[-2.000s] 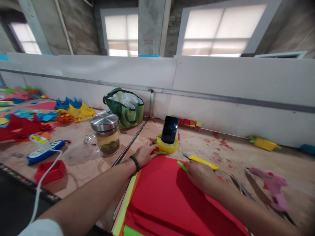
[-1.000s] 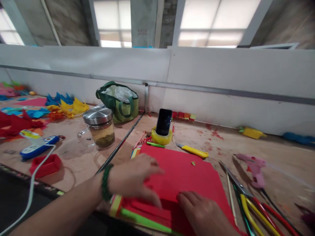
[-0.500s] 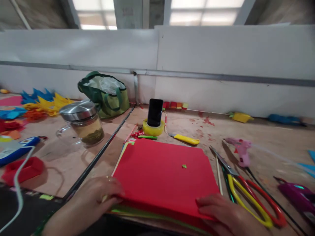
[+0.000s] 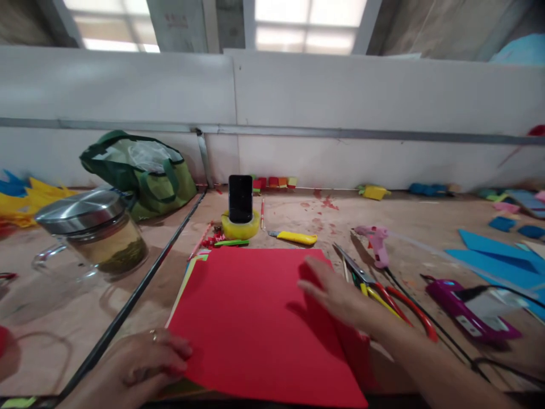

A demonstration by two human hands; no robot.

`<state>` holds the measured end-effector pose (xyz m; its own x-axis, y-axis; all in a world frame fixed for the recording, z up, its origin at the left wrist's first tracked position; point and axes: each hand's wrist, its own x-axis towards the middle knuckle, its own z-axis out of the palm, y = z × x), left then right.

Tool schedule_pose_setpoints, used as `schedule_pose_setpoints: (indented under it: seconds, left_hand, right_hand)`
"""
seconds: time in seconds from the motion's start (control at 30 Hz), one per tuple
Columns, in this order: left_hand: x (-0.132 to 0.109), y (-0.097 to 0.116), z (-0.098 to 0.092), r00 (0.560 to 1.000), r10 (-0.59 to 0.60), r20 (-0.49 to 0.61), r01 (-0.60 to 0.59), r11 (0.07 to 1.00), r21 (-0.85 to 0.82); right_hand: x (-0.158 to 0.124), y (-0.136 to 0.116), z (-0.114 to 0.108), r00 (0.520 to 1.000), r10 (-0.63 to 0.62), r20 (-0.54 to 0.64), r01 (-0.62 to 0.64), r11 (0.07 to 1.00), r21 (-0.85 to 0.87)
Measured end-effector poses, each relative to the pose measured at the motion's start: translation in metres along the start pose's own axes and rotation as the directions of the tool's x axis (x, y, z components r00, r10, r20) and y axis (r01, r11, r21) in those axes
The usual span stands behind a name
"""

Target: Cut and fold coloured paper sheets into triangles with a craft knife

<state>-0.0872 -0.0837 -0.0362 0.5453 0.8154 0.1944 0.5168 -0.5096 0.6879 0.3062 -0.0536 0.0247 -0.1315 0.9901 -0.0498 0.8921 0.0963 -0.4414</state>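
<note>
A red sheet point(image 4: 255, 324) tops a coloured stack at the table's near middle. A lidded glass jar point(image 4: 93, 236) stands at its ten o'clock. The right hand point(image 4: 336, 295), fingers spread flat, lies on its three o'clock edge. The left hand point(image 4: 140, 363) curls over the eight o'clock corner; whether it grips is unclear. A phone point(image 4: 240, 199) stands at twelve.

L hand point(image 4: 142, 363) low, fingers curled, palm down. R hand point(image 4: 338, 295) flat, fingers stretched fwd, blurred.
</note>
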Motion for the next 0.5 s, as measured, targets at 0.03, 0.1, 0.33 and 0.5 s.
schedule_pose_setpoints:
  seconds: [0.03,0.1,0.33,0.5]
  left_hand:
    - [-0.001,-0.003,0.001,1.000,-0.005,-0.011,0.005,1.000,0.002]
    - [-0.001,-0.006,0.001,1.000,-0.003,-0.009,0.003,1.000,-0.007]
    - [0.012,0.007,-0.016,0.991,-0.049,-0.127,0.057,0.996,0.061]
    - [0.020,0.001,-0.017,0.986,0.052,-0.158,-0.007,0.963,0.269]
  right_hand:
    - [0.002,0.009,-0.001,0.995,0.057,-0.082,-0.060,0.998,-0.037]
    - [-0.010,0.024,-0.007,0.977,0.104,-0.184,-0.119,0.991,-0.068]
    - [-0.096,0.009,-0.008,0.945,-0.313,0.093,0.306,0.948,0.080]
    - [-0.092,0.017,0.009,0.914,-0.390,-0.109,0.392,0.920,-0.005]
